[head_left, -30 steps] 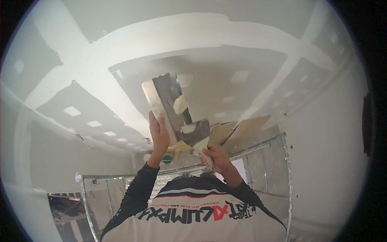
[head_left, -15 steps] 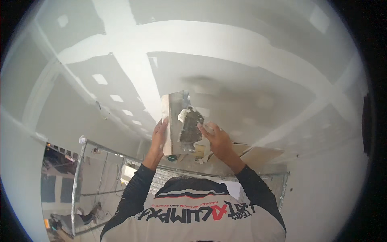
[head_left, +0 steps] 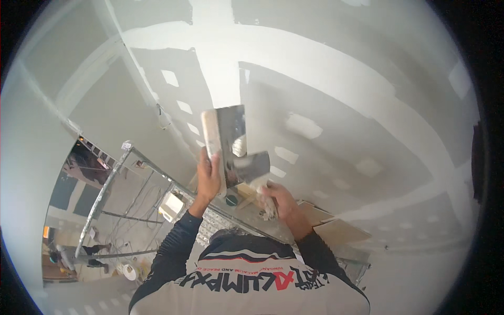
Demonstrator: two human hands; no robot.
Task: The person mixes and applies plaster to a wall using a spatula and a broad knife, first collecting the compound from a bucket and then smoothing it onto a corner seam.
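My left hand (head_left: 208,176) is closed on the pale back edge of a wide plastering blade (head_left: 231,121), which stands upright in front of me. A small white dab of joint compound (head_left: 239,147) sits on its metal face. My right hand (head_left: 283,198) is wrapped around the compound-smeared handle of a putty knife (head_left: 254,166). The putty knife's broad metal blade points up and left, overlapping the lower part of the wide blade. Whether the two blades touch, I cannot tell.
Grey boards with white compound bands form the ceiling (head_left: 325,68). Below stand metal scaffold rails (head_left: 105,194) and a perforated platform (head_left: 218,226). A pale container (head_left: 171,206) lies lower left, with loose board pieces (head_left: 336,231) at lower right. Another person (head_left: 79,257) is far below left.
The view has swung, showing more scaffold at left. My right hand has lowered and turned the putty knife, whose blade now points up-left; its handle shows. The wide blade stays in my left hand.
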